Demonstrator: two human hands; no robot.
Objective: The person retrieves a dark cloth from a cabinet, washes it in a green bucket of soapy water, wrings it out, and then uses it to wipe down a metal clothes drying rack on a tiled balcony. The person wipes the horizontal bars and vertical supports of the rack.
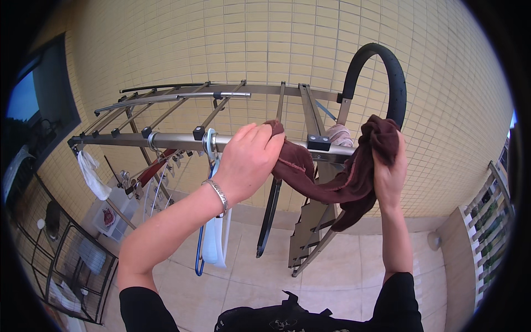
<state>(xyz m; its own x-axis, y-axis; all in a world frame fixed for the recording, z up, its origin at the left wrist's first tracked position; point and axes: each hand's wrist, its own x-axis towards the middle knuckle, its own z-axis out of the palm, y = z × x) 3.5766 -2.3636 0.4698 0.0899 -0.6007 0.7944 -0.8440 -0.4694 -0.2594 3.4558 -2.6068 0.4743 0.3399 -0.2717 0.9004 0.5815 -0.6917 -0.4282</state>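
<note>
A dark maroon cloth (315,178) sags between my two hands, with a paler stitched edge along it. My left hand (251,162) grips one end just in front of the rack's metal rail (178,142), and a patterned silver bracelet (216,195) circles that wrist. At the right, my right hand (390,174) is closed on the bunched other end, in front of the black padded loop (396,79) of a folding ladder. Part of the cloth hangs below this hand. Behind the cloth, a pale pink rolled cloth (340,135) shows beside the ladder.
Blue and white hangers (213,240) hang from the rail beside my left wrist. Farther left are a clip hanger (153,170), a white cloth (92,176) and a black wire cage (70,269). Ladder steps (313,232) stand below; a tiled wall (290,37) rises behind, a balustrade (485,232) right.
</note>
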